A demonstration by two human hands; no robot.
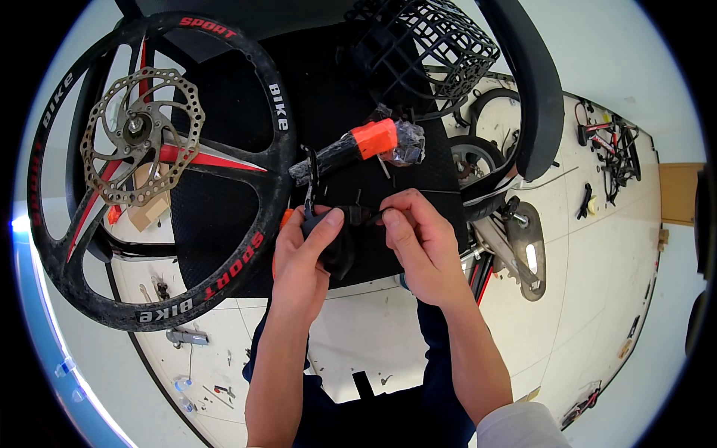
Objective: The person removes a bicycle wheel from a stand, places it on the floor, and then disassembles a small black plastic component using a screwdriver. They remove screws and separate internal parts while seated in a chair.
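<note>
Hands meeting at centre of view, over dark cloth draped beneath an upturned bicycle. Left hand (pixel 305 250) wrapped around small black plastic brake-lever clamp (pixel 337 240), thumb laid across its top, fingers (pixel 326 224) clamped on it. Right hand (pixel 420 240) just beside, thumb and forefinger pinched together on thin dark piece at clamp's right end (pixel 371 216); exact kind of piece too small to tell. Clamp held just below black handlebar grip with orange band (pixel 357 145), its end wrapped in clear film. Black spoked wheel with red accents and perforated steel brake disc (pixel 142 134) at left, near left hand. Black wire basket (pixel 433 45) above, black curved mudguard (pixel 541 89) at right. White tiled floor (pixel 590 269) below, scattered with small parts and tools; silver crank arm (pixel 529 257) lying right of right hand.
</note>
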